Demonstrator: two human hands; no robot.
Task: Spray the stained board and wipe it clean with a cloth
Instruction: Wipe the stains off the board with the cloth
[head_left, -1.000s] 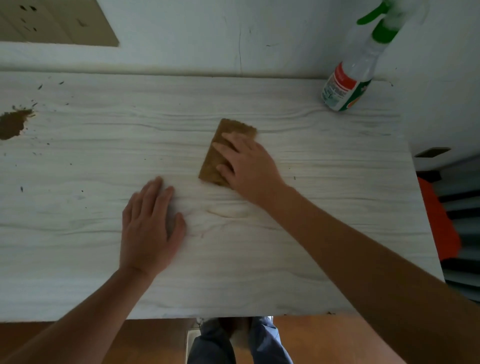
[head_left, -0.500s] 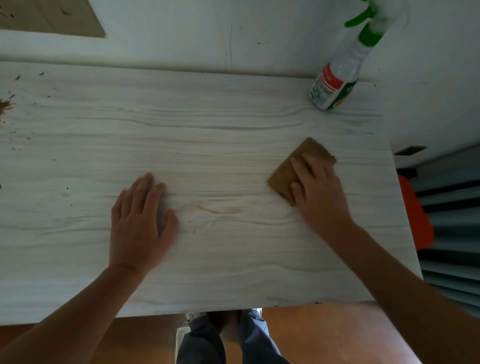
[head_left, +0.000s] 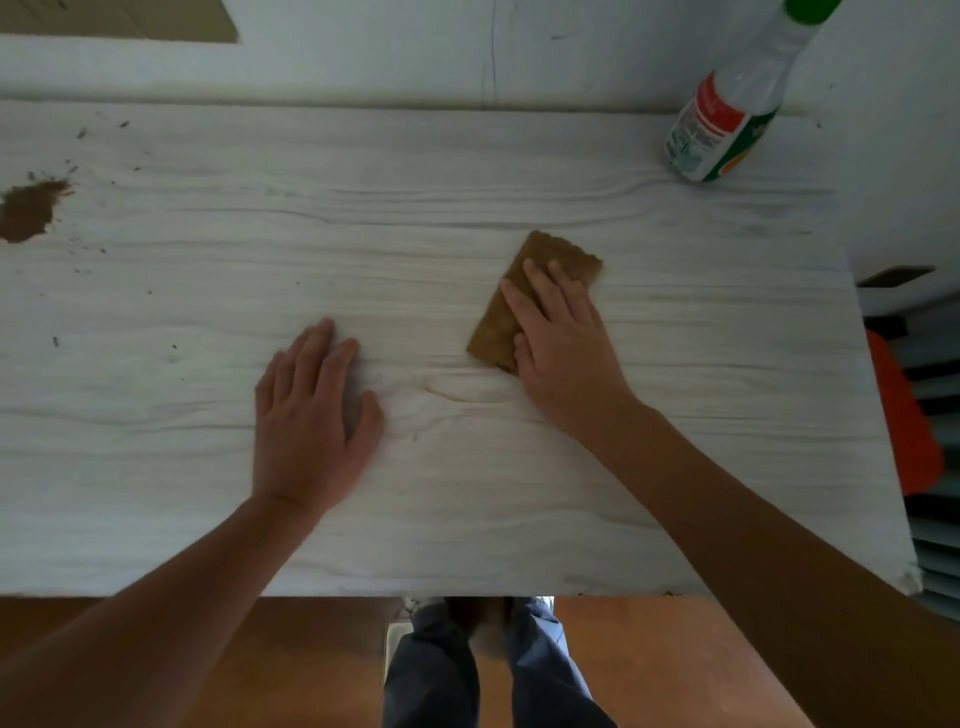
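Note:
A pale wood-grain board (head_left: 467, 509) fills most of the head view. A brown stain (head_left: 28, 210) with scattered specks marks its far left edge. My right hand (head_left: 563, 345) presses flat on a brown cloth (head_left: 519, 296) right of the board's middle, fingers straight. Flat on the bare board, left of the cloth, lies my left hand (head_left: 311, 415) with nothing in it. A clear spray bottle (head_left: 727, 119) with a red and green label and a green top stands at the board's far right corner.
A white wall (head_left: 467, 52) runs behind the board. An orange object (head_left: 904, 415) and grey slats lie past the board's right edge. Below the near edge are my legs (head_left: 483, 670) and an orange-brown floor.
My right hand slid the cloth right, then back partway to the left. The view swung, so the brown stain is back in sight. My left hand stayed flat on the board.

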